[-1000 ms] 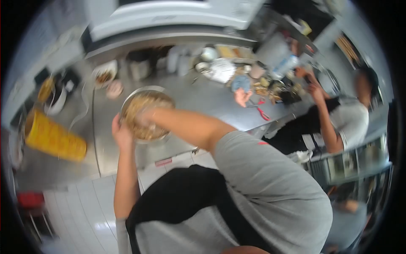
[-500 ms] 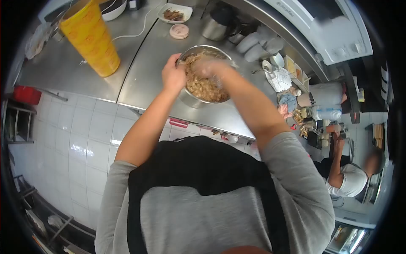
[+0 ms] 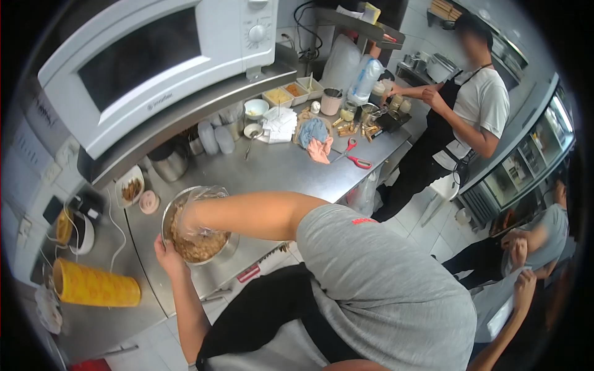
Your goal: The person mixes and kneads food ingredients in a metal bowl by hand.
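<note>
A metal bowl (image 3: pixel 228 252) holding a brown, chunky mixture (image 3: pixel 201 247) stands on the steel counter (image 3: pixel 266 179). My left hand (image 3: pixel 168 255) grips the bowl's near left rim. Inside the bowl is my right hand (image 3: pixel 193 217), covered by a clear plastic glove and pressed into the mixture; its fingers are hidden. Just behind the bowl are a small pink round container (image 3: pixel 149 202) and a white dish (image 3: pixel 130 187) with brown food.
A yellow cylinder (image 3: pixel 99 283) lies left of the bowl. Red scissors (image 3: pixel 357 162), cloths (image 3: pixel 317 139) and food trays (image 3: pixel 296 93) are farther right. A microwave (image 3: pixel 154 62) sits above. A co-worker (image 3: pixel 464 93) stands at the counter's far end; other people are at lower right.
The view has swung toward the right, bringing the microwave and co-worker into fuller view. My right hand remains in the bowl, and my left hand stays at its rim.
</note>
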`<action>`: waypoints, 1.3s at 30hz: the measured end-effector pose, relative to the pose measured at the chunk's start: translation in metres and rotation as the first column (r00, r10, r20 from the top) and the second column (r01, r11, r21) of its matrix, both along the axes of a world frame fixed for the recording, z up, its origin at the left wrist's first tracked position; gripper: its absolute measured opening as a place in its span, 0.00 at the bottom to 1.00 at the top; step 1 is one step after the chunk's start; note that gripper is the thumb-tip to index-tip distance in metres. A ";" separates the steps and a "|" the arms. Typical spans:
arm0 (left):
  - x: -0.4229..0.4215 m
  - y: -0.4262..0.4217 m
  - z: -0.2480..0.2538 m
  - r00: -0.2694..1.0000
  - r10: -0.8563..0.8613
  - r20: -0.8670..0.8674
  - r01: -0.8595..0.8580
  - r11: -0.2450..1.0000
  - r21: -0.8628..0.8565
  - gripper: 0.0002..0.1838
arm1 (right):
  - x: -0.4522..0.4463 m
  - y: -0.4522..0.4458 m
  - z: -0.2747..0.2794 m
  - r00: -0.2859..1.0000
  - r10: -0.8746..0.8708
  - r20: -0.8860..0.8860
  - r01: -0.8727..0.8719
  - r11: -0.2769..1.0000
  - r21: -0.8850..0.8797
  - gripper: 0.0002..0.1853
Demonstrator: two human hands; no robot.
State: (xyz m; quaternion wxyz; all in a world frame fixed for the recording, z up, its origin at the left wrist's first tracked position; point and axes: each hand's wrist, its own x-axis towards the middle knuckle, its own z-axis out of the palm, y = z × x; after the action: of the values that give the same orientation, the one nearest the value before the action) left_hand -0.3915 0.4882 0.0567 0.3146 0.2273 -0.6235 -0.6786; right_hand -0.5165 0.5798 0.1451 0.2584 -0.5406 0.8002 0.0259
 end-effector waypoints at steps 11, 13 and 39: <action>-0.002 0.003 0.014 0.996 -0.082 0.031 0.079 0.993 0.087 0.13 | -0.002 -0.007 -0.018 0.993 0.065 -0.099 -0.063 0.998 0.024 0.15; -0.001 -0.001 0.016 0.995 -0.087 0.047 0.084 0.994 0.067 0.12 | -0.010 -0.013 -0.006 0.995 0.084 -0.061 -0.080 0.994 0.071 0.15; -0.014 -0.027 0.001 0.972 -0.225 0.063 0.218 0.971 0.096 0.13 | -0.011 0.007 0.042 0.971 0.237 0.044 -0.240 0.944 0.227 0.22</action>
State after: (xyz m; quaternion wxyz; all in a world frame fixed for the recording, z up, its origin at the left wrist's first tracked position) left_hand -0.4059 0.4609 0.0573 0.2035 0.1946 -0.6255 -0.7277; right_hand -0.5280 0.5870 0.1870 0.3207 -0.6001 0.7183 0.1452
